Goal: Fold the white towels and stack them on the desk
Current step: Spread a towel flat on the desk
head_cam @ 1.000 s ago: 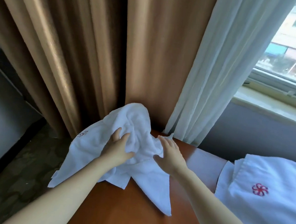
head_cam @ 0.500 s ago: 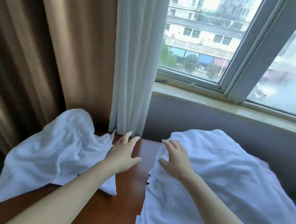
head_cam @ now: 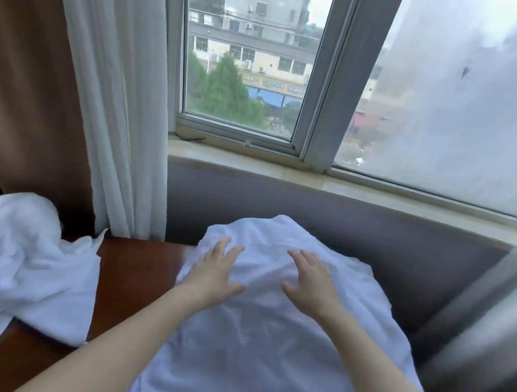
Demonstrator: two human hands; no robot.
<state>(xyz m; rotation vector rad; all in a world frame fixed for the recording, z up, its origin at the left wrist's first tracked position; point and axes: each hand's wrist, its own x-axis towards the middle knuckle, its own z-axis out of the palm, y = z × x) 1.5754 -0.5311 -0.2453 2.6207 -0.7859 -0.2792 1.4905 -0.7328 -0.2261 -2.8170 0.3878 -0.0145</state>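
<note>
At far left we find a crumpled white towel (head_cam: 11, 265) heaped on the brown desk (head_cam: 131, 277). Right of it, our left hand (head_cam: 212, 277) lies flat on the spread white towels (head_cam: 261, 360) below the window sill (head_cam: 318, 179). Our right hand (head_cam: 311, 285) lies flat alongside it. On both hands the fingers are straight and apart, gripping nothing.

Flat white towel pile (head_cam: 280, 346) on desk (head_cam: 137, 278) right; crumpled white towel (head_cam: 11, 265) at left edge.
</note>
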